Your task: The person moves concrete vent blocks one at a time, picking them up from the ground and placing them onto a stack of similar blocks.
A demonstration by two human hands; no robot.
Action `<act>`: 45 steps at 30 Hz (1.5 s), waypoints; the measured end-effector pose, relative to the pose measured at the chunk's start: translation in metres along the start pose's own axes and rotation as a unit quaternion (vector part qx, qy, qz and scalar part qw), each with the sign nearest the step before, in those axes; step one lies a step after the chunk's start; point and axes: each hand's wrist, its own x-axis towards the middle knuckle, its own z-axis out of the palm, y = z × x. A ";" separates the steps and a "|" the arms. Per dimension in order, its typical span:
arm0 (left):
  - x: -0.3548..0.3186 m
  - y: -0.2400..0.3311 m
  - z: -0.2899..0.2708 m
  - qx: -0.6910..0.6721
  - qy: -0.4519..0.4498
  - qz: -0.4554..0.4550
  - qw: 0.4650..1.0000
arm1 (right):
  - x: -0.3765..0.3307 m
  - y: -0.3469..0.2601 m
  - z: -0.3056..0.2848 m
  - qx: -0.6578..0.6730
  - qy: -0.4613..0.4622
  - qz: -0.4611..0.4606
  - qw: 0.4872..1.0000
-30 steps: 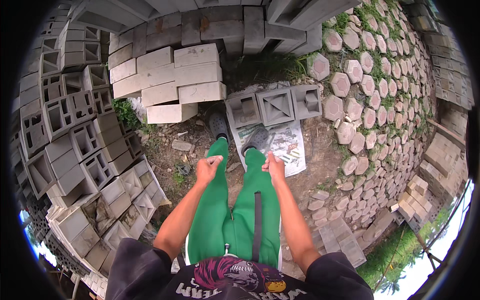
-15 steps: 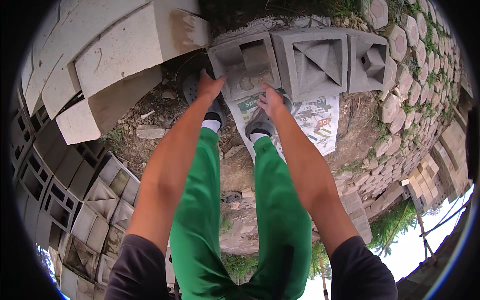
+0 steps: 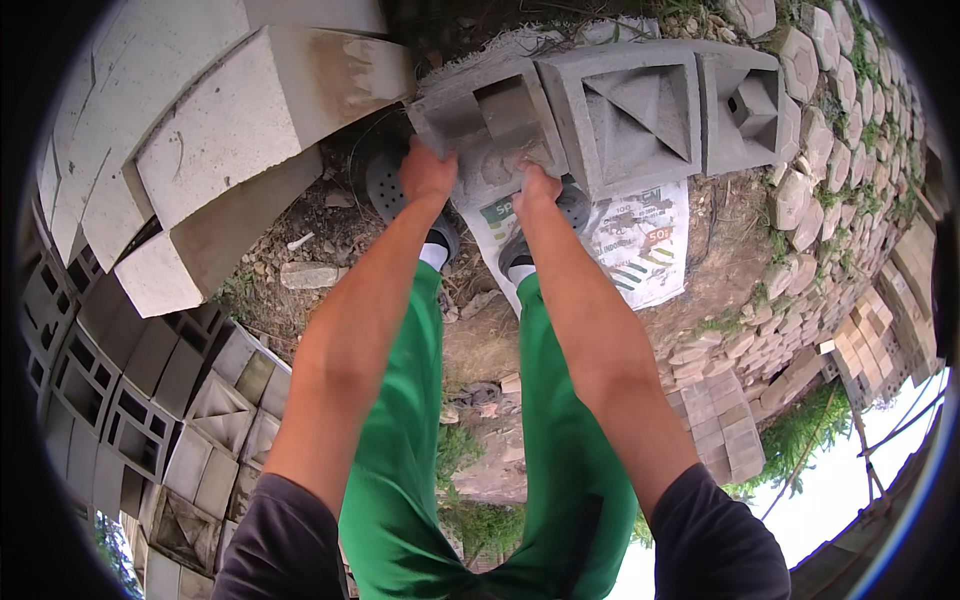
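1. the left hand point(image 3: 428, 175) is at the near left corner of the left-end block point(image 3: 488, 125); some of its fingers are hidden, so i cannot tell how firmly it grips.
2. the right hand point(image 3: 538, 188) is curled narrow on the near edge of that block, toward its right corner, thumb up at the rim of the hollow.
3. that block, grey and open-faced, sits just beyond the shoes point(image 3: 385, 190), close beside the middle block point(image 3: 640, 120) with its x-shaped recess; the right-end block point(image 3: 742, 110) finishes the row.
4. step in hand, as i judge it: getting hold of the left-end block. shifting it would call for an even grip on both corners, with toes kept out from under.
5. below the row spreads a printed white sheet point(image 3: 640, 240), on bare earth.
6. farther out, pale stacked blocks point(image 3: 225, 140) crowd the left, and hexagonal pavers point(image 3: 795, 205) run down the right.
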 end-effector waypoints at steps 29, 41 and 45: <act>-0.523 0.278 -0.553 -0.359 -0.287 0.182 0.869 | -0.621 -0.394 -0.368 -0.031 -0.201 -0.203 0.958; -0.509 0.297 -0.473 -0.428 -0.535 0.122 0.718 | -0.659 -0.410 -0.431 -0.148 -0.074 -0.290 0.943; -0.534 0.314 -0.496 -0.382 -0.550 0.124 0.732 | -0.704 -0.422 -0.475 0.143 -0.177 -0.194 0.954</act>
